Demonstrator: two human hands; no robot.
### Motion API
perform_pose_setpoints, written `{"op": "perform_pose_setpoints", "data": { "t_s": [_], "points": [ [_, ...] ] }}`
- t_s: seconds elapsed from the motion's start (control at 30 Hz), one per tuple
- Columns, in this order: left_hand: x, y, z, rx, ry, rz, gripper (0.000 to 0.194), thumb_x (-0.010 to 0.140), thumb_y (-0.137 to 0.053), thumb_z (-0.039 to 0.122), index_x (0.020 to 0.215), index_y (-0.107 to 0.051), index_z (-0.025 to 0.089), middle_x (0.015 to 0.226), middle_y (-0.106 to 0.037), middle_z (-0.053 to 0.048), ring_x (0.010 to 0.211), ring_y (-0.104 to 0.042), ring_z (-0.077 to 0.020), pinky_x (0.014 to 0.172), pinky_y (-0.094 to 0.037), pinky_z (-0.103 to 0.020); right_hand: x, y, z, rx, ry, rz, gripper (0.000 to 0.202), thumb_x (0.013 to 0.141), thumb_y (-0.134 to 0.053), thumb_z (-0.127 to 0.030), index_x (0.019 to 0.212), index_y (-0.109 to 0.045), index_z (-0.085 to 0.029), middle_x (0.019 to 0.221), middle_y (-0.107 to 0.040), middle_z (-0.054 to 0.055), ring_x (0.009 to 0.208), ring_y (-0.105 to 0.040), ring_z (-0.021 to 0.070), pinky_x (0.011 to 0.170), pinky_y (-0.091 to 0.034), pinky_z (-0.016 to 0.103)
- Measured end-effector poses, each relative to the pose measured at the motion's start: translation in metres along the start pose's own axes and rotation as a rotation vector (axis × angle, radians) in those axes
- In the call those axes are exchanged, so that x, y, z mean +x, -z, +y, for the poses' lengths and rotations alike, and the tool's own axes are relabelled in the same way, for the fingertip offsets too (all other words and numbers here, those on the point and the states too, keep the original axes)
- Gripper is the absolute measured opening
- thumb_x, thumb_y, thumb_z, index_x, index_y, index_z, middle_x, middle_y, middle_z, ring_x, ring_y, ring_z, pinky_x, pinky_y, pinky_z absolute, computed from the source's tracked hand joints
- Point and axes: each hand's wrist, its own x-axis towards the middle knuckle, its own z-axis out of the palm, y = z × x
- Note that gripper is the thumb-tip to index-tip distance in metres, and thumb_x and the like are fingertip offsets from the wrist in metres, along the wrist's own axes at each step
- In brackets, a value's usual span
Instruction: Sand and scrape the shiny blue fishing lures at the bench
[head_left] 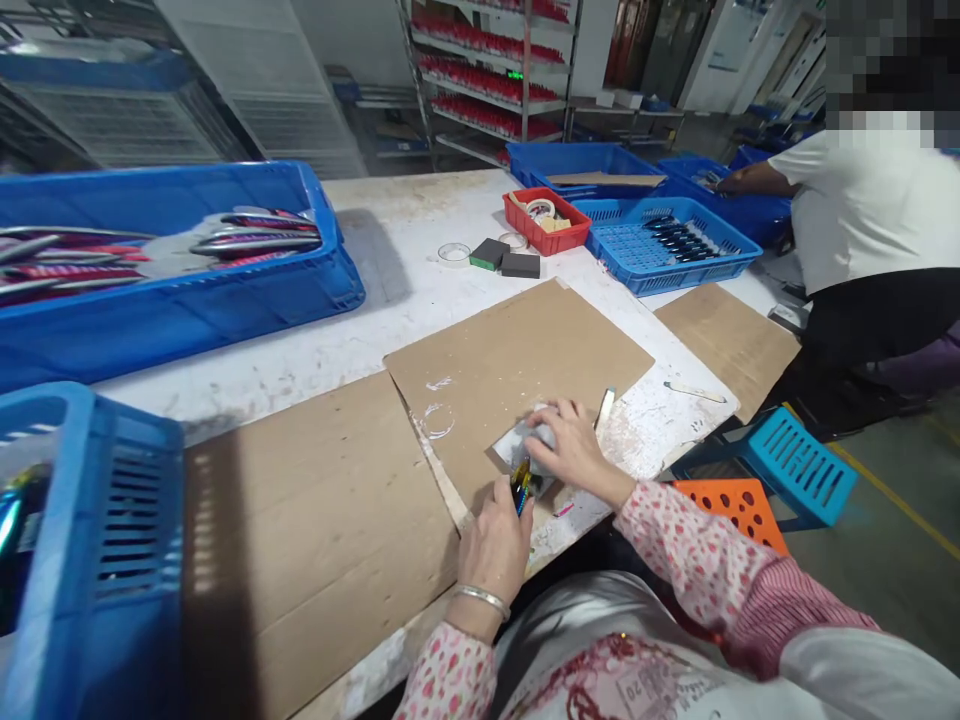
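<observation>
My left hand (495,540) grips a small, shiny fishing lure (520,486), dark with yellow and blue, near the front edge of the table. Its lower part is hidden by my fingers. Just beyond it, my right hand (570,445) has its fingers curled over a pale grey, cloth-like piece (513,446). Both hands are close together above the near corner of a brown cardboard sheet (517,350). Beside my right wrist lies a narrow, light-coloured stick-like tool (604,408) with a dark tip.
A long blue bin (225,310) with several lures stands at left, and a blue basket (135,520) nearer. Beyond the cardboard are dark blocks (520,265), a red tray (559,238) and a blue crate (622,270). A person (877,210) works at right, past stools (802,465).
</observation>
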Motion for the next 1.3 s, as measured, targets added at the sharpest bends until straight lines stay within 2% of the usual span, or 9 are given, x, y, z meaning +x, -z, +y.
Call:
{"op": "perform_pose_setpoints", "data": {
  "t_s": [0.1,0.23,0.37,0.5,0.63,0.8,0.93,1.13,1.3],
  "points": [
    [-0.001,0.002,0.000,-0.023,0.001,-0.007,0.028,0.096,-0.039,0.033,0.115,-0.047,0.014,0.097,-0.067,-0.011,0.083,-0.069,-0.0229,0.064,-0.046,-0.030,0.001,0.000,0.000,0.009,0.013,-0.027,0.022,0.087,-0.061,-0.037,0.104,-0.066,-0.023,0.117,-0.054,0.008,0.110,-0.043,0.0256,0.097,-0.035,0.039],
    [-0.001,0.000,-0.003,-0.052,-0.004,0.006,0.034,0.096,-0.039,0.033,0.122,-0.044,0.012,0.096,-0.068,-0.012,0.085,-0.069,-0.0234,0.065,-0.046,-0.030,0.002,0.001,-0.002,-0.076,-0.059,0.029,0.024,0.089,-0.057,-0.036,0.106,-0.065,-0.022,0.121,-0.052,0.010,0.112,-0.041,0.0281,0.097,-0.034,0.043],
    [0.000,-0.004,-0.004,-0.043,-0.026,0.020,0.033,0.096,-0.038,0.033,0.121,-0.045,0.013,0.094,-0.068,-0.012,0.082,-0.069,-0.0228,0.064,-0.046,-0.030,-0.002,0.000,-0.005,0.001,0.012,-0.045,0.021,0.087,-0.060,-0.035,0.104,-0.065,-0.023,0.118,-0.053,0.008,0.111,-0.043,0.0258,0.095,-0.036,0.040],
    [-0.001,-0.003,-0.002,-0.025,0.007,-0.001,0.033,0.096,-0.036,0.035,0.120,-0.044,0.013,0.093,-0.068,-0.012,0.081,-0.069,-0.0239,0.063,-0.045,-0.031,-0.001,-0.002,-0.003,-0.059,-0.066,0.038,0.021,0.087,-0.059,-0.034,0.103,-0.066,-0.023,0.117,-0.054,0.010,0.110,-0.043,0.0270,0.095,-0.035,0.042],
    [-0.001,-0.002,-0.002,-0.064,-0.010,-0.013,0.032,0.097,-0.035,0.035,0.119,-0.044,0.014,0.094,-0.068,-0.011,0.085,-0.068,-0.0235,0.064,-0.045,-0.030,-0.003,-0.003,-0.002,-0.014,0.022,0.011,0.021,0.085,-0.061,-0.033,0.103,-0.066,-0.023,0.114,-0.055,0.008,0.111,-0.044,0.0256,0.097,-0.036,0.039],
    [-0.001,0.000,-0.002,-0.085,-0.008,-0.005,0.029,0.096,-0.037,0.034,0.116,-0.045,0.014,0.096,-0.068,-0.012,0.086,-0.068,-0.0235,0.068,-0.046,-0.031,0.001,-0.001,-0.001,-0.082,-0.053,0.049,0.020,0.087,-0.059,-0.033,0.102,-0.066,-0.022,0.115,-0.054,0.009,0.110,-0.043,0.0264,0.096,-0.036,0.041],
    [-0.002,0.001,-0.003,-0.102,-0.026,-0.005,0.030,0.097,-0.034,0.034,0.116,-0.047,0.013,0.093,-0.068,-0.012,0.085,-0.068,-0.0245,0.067,-0.046,-0.031,-0.002,0.000,-0.002,-0.022,0.046,-0.006,0.020,0.085,-0.061,-0.031,0.102,-0.065,-0.023,0.116,-0.054,0.008,0.111,-0.044,0.0249,0.097,-0.036,0.039],
    [-0.002,0.000,-0.003,-0.121,-0.016,0.010,0.032,0.097,-0.034,0.034,0.118,-0.047,0.013,0.097,-0.067,-0.013,0.085,-0.068,-0.0246,0.068,-0.047,-0.031,-0.001,-0.001,0.000,-0.087,-0.040,0.074,0.019,0.086,-0.060,-0.030,0.102,-0.065,-0.021,0.115,-0.054,0.011,0.110,-0.044,0.0274,0.097,-0.036,0.043],
    [-0.001,0.000,-0.001,-0.122,0.023,-0.039,0.032,0.095,-0.040,0.033,0.122,-0.044,0.016,0.101,-0.067,-0.011,0.088,-0.067,-0.0215,0.071,-0.047,-0.029,-0.003,-0.004,0.006,-0.022,0.035,0.006,0.019,0.084,-0.060,-0.032,0.099,-0.065,-0.022,0.111,-0.058,0.008,0.108,-0.048,0.0257,0.095,-0.039,0.040]
  ]
}}
